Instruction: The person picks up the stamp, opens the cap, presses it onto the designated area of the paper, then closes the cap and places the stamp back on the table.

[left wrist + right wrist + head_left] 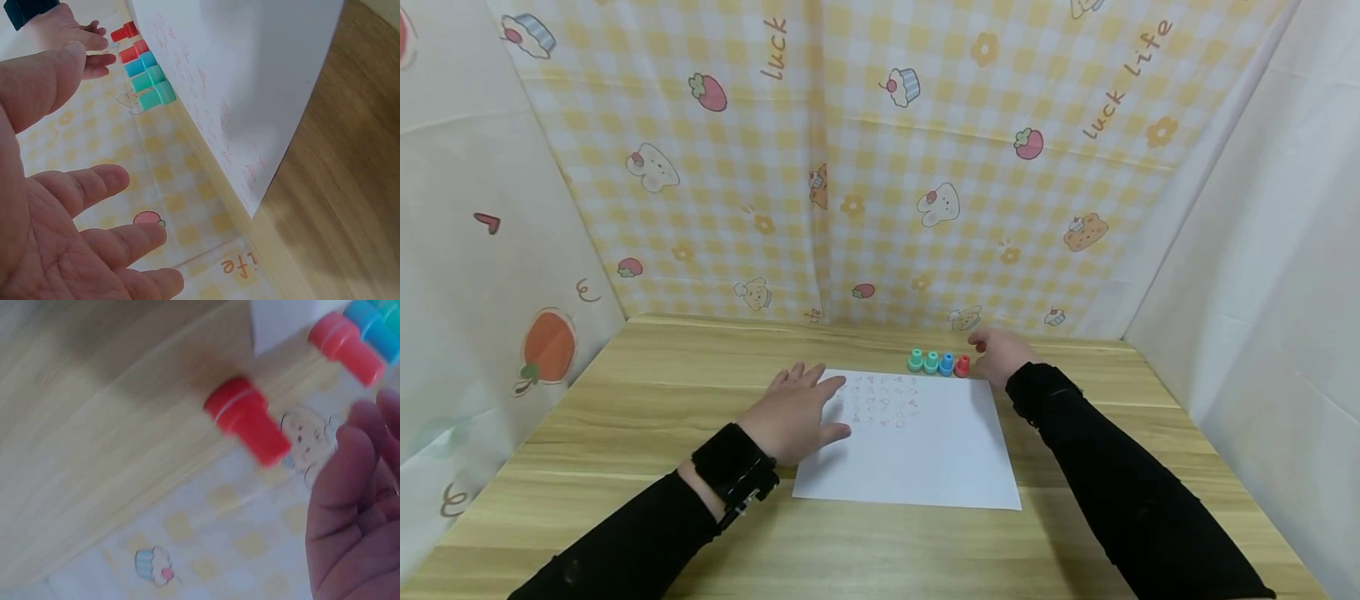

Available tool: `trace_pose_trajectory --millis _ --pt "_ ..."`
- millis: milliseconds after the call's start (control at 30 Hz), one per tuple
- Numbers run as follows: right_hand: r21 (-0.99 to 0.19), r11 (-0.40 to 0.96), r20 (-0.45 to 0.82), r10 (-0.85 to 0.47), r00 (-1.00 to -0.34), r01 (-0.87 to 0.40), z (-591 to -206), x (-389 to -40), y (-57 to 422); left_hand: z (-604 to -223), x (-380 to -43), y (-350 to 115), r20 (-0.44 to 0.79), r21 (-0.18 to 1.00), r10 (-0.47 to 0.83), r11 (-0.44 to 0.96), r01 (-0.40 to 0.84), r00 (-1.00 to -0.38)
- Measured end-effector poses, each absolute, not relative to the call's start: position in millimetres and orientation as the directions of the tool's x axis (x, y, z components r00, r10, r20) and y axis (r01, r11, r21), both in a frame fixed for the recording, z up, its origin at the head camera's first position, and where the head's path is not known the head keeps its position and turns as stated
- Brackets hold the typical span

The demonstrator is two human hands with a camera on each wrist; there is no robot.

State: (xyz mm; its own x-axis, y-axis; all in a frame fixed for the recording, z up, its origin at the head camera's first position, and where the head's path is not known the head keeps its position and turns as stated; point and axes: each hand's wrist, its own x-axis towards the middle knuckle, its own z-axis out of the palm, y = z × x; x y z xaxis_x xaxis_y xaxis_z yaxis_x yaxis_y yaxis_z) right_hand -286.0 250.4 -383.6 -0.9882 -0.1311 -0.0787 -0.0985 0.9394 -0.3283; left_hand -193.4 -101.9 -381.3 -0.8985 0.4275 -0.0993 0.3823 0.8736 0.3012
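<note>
My left hand (pixel 793 414) hovers palm down with spread fingers over the left edge of a white sheet of paper (pixel 940 467). Several rows of small, faint red stamped marks cover the sheet's upper part. Along its far edge stand two green stamps (pixel 915 360), a blue stamp (pixel 947 364) and a light red stamp (pixel 962 366). Just right of that row is my right hand (pixel 1000 357), its fingers bent loosely around nothing. A darker red stamp (pixel 247 419) stands upright on the table beside it, apart from the fingers; in the head view the hand mostly hides it.
A wooden table (pixel 700 533) carries everything. Behind its back edge hangs a yellow checked cloth (pixel 880 167) with printed cartoons, close beyond the stamps. White cloth (pixel 1262 250) hangs at the right side, and a printed white cloth (pixel 467 292) at the left.
</note>
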Motion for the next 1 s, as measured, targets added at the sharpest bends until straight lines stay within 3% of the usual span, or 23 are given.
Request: trace_pose_trajectory --millis 200,400,1000 --pt "-0.298 0.952 -0.042 -0.092 -0.995 -0.075 -375 -282 274 -380 -193 -101 -0.101 0.311 0.432 0.869 0.384 -0.896" --pt "-0.284 0.958 -0.084 -0.066 -0.994 -0.040 -375 -278 283 -380 -192 -100 -0.103 0.317 0.435 0.867 0.385 -0.894" --pt "-0.219 0.971 -0.051 -0.104 -0.993 -0.091 -392 -281 291 -382 -191 -97 -0.110 0.331 0.438 0.863 0.382 -0.892"
